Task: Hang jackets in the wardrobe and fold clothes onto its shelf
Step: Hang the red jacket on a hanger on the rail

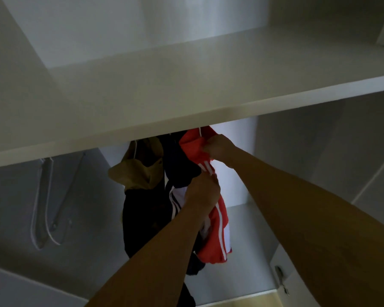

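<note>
Jacket [217, 220], red, soft and light, hangs under the shelf [186, 85] front edge; right hand [217, 147] pinches its collar, left hand [203, 191] grips its striped sleeve. Best held at shoulders.

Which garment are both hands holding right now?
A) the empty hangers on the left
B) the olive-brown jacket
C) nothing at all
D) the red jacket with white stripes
D: the right hand grips the red jacket near its top, and the left hand pinches its striped sleeve lower down.
</note>
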`<state>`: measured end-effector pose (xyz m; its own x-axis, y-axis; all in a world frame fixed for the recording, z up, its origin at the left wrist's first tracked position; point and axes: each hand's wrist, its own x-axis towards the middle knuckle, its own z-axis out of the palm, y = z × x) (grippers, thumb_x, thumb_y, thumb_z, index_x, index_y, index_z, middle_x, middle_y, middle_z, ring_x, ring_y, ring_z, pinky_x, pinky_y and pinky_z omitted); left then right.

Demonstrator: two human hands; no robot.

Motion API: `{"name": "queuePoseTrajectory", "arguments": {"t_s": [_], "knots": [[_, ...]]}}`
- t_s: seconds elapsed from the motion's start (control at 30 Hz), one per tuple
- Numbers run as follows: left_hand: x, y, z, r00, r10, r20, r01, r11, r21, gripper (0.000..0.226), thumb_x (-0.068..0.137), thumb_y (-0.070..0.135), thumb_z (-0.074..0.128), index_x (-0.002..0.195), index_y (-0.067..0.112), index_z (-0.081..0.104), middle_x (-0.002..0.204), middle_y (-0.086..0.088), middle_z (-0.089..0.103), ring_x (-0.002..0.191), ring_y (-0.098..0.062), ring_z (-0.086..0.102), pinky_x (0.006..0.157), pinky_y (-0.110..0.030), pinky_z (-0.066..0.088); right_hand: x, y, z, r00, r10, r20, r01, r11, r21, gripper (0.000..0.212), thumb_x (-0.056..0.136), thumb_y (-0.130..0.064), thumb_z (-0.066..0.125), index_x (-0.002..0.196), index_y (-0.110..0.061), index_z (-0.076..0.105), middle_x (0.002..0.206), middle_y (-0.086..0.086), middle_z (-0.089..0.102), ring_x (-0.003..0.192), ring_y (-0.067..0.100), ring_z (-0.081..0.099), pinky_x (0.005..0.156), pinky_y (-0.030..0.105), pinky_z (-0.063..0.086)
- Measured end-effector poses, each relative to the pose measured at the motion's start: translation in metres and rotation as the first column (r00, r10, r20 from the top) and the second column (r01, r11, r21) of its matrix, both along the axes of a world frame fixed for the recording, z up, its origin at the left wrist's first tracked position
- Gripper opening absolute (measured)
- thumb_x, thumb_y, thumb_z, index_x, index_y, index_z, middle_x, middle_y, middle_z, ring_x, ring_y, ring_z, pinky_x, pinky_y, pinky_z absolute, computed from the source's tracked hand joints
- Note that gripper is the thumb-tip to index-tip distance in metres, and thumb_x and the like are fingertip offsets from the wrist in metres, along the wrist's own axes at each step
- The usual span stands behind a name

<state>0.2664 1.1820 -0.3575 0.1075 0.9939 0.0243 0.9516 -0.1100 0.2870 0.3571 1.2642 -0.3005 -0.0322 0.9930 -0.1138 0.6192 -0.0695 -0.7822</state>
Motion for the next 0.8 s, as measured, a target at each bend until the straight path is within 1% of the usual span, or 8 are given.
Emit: {"name": "queuePoseTrajectory", "arguments": {"t_s": [0.07, 0.1, 0.17, 0.23, 0.33, 0.47, 0.63, 0.8], "knots": [[-0.002, -0.022, -0.001, 0.991, 0.049, -0.127, -0.05, 0.999, -0.005, 0.042, 0.104, 0.032, 0.029, 0.128, 0.004, 0.05, 0.126, -0.014, 0.054, 0.108, -0.023, 0.055, 0.085, -0.03, 0.045, 0.019, -0.019, 0.002, 0.993, -0.108, -0.048, 0.109, 0.994, 0.014, 0.017, 0.09, -0.016, 0.052, 0.083, -0.004, 0.062, 0.083, 0.011, 0.061, 0.073, 0.021, 0.055, 0.068, 0.028, 0.046], [-0.001, -0.035, -0.004, 0.968, 0.072, -0.239, -0.07, 0.997, 0.017, 0.047, 0.102, 0.035, 0.034, 0.136, 0.003, 0.041, 0.135, -0.016, 0.044, 0.12, -0.029, 0.047, 0.096, -0.037, 0.041, 0.031, -0.034, 0.002, 0.988, -0.154, -0.025, 0.154, 0.988, 0.015, 0.02, 0.092, -0.019, 0.052, 0.087, -0.004, 0.064, 0.086, 0.009, 0.062, 0.076, 0.02, 0.056, 0.069, 0.026, 0.045], [0.006, -0.063, -0.003, 0.958, 0.079, -0.277, -0.059, 0.995, 0.077, 0.071, 0.095, 0.041, 0.047, 0.149, 0.005, 0.019, 0.151, -0.018, 0.023, 0.138, -0.036, 0.027, 0.112, -0.048, 0.026, 0.052, -0.073, -0.004, 0.969, -0.242, 0.047, 0.24, 0.97, 0.046, 0.032, 0.096, -0.023, 0.051, 0.12, -0.004, 0.059, 0.12, 0.011, 0.061, 0.108, 0.025, 0.057, 0.094, 0.028, 0.042], [0.02, -0.083, -0.004, 0.965, -0.058, -0.257, 0.088, 0.991, 0.105, 0.077, 0.094, 0.036, 0.048, 0.153, 0.006, 0.008, 0.159, -0.017, 0.009, 0.146, -0.035, 0.01, 0.118, -0.049, 0.012, 0.071, -0.121, -0.01, 0.939, -0.34, 0.059, 0.337, 0.94, 0.048, 0.047, 0.096, -0.024, 0.052, 0.14, -0.009, 0.044, 0.142, 0.011, 0.047, 0.125, 0.028, 0.05, 0.103, 0.032, 0.038], [0.051, -0.096, -0.008, 0.904, -0.294, -0.311, 0.335, 0.938, 0.086, 0.065, 0.094, 0.029, 0.044, 0.151, 0.008, 0.02, 0.157, -0.013, 0.023, 0.145, -0.032, 0.017, 0.119, -0.047, 0.007, 0.105, -0.189, -0.019, 0.887, -0.42, 0.194, 0.421, 0.906, 0.04, 0.054, 0.095, -0.025, 0.052, 0.145, -0.014, 0.036, 0.147, 0.009, 0.041, 0.13, 0.028, 0.046, 0.105, 0.033, 0.037], [0.088, -0.114, -0.015, 0.816, -0.493, -0.302, 0.53, 0.847, 0.051, 0.05, 0.095, 0.029, 0.043, 0.14, 0.01, 0.037, 0.138, -0.008, 0.047, 0.128, -0.026, 0.041, 0.113, -0.041, 0.026, 0.143, -0.272, -0.027, 0.832, -0.457, 0.313, 0.488, 0.872, -0.024, 0.054, 0.096, -0.024, 0.051, 0.146, -0.013, 0.035, 0.149, 0.008, 0.04, 0.134, 0.025, 0.041, 0.109, 0.031, 0.031], [0.117, -0.166, -0.018, 0.741, -0.618, -0.263, 0.651, 0.757, 0.054, 0.042, 0.097, 0.03, 0.04, 0.133, 0.01, 0.042, 0.13, -0.009, 0.052, 0.121, -0.026, 0.046, 0.107, -0.036, 0.033, 0.164, -0.364, -0.032, 0.782, -0.53, 0.327, 0.574, 0.818, -0.048, 0.051, 0.096, -0.023, 0.052, 0.144, -0.013, 0.038, 0.147, 0.007, 0.042, 0.133, 0.024, 0.042, 0.109, 0.032, 0.032], [0.145, -0.246, -0.005, 0.623, -0.755, -0.203, 0.782, 0.605, 0.151, 0.038, 0.098, 0.024, 0.038, 0.133, 0.01, 0.045, 0.129, -0.007, 0.053, 0.118, -0.023, 0.049, 0.105, -0.031, 0.033, 0.168, -0.467, -0.033, 0.739, -0.593, 0.321, 0.633, 0.774, -0.027, 0.05, 0.096, -0.022, 0.052, 0.143, -0.012, 0.039, 0.147, 0.007, 0.042, 0.133, 0.023, 0.041, 0.11, 0.031, 0.03]]}}
